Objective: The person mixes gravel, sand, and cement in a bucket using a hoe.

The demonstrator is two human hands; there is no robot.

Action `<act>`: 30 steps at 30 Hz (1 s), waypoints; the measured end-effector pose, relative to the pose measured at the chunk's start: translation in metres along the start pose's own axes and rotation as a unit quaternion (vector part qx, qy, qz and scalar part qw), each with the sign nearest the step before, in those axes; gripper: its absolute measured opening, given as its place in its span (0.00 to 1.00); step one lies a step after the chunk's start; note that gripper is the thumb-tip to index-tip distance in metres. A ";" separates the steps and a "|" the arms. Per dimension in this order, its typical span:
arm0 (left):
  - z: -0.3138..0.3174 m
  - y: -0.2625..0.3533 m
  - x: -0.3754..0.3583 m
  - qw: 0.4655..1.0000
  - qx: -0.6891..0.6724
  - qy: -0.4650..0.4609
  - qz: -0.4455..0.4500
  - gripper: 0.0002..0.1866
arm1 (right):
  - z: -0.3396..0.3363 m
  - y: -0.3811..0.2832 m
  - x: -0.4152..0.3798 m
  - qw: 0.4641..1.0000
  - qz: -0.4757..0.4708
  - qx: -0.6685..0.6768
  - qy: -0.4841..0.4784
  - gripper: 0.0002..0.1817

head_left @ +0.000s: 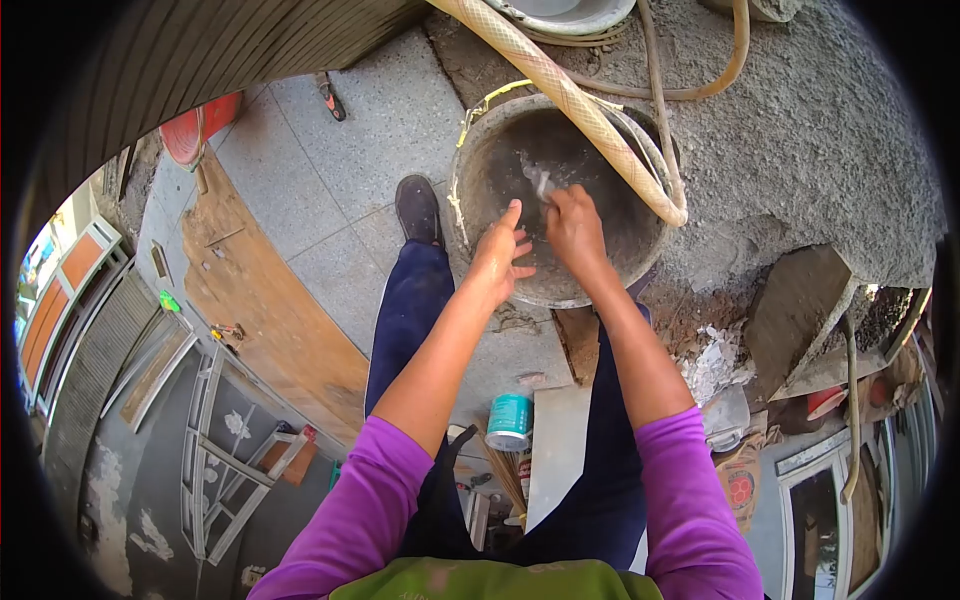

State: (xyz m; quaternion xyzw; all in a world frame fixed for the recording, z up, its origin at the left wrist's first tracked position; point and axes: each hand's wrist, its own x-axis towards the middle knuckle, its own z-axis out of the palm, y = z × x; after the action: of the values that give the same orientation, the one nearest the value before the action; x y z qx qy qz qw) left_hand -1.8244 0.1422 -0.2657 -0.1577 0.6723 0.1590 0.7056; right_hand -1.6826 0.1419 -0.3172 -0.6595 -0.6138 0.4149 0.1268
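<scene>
A dirty grey bucket stands on the ground in front of me, with a hose running over its rim. My right hand is inside the bucket, closed around a small pale thing that I cannot make out, with water splashing at it. My left hand hovers at the bucket's near rim, fingers spread and holding nothing. Both arms wear purple sleeves.
A heap of grey cement lies to the right, with a shovel stuck at its foot. My shoe rests left of the bucket on grey paving. A teal can sits below, a wooden board and ladder at left.
</scene>
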 end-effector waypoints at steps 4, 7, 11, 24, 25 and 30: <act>-0.005 0.003 -0.003 0.986 -0.074 -0.147 -0.009 0.35 | -0.073 -0.086 -0.045 0.989 -0.067 0.063 -0.120 0.11; 0.002 0.004 -0.015 0.990 -0.054 -0.129 -0.025 0.21 | -0.086 -0.079 -0.043 0.981 -0.052 0.141 -0.121 0.12; 0.011 0.000 -0.018 0.988 -0.070 -0.139 0.006 0.24 | -0.076 -0.037 -0.020 0.974 0.040 0.222 -0.035 0.19; 0.011 -0.017 -0.027 0.937 0.144 -0.313 0.063 0.28 | -0.055 -0.022 -0.007 0.851 0.244 0.440 -0.149 0.17; 0.010 -0.020 -0.024 0.930 0.187 -0.303 0.088 0.28 | -0.058 -0.027 -0.001 0.899 0.224 0.339 -0.162 0.17; 0.016 -0.021 -0.037 0.943 0.222 -0.240 0.070 0.26 | -0.056 -0.056 -0.007 0.984 0.130 0.100 -0.073 0.20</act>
State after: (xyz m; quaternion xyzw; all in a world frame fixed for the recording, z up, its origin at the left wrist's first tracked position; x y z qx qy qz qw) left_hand -1.8024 0.1298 -0.2280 0.0929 0.5105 0.0878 0.8503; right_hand -1.6816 0.1663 -0.2414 -0.6854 -0.4859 0.5343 0.0923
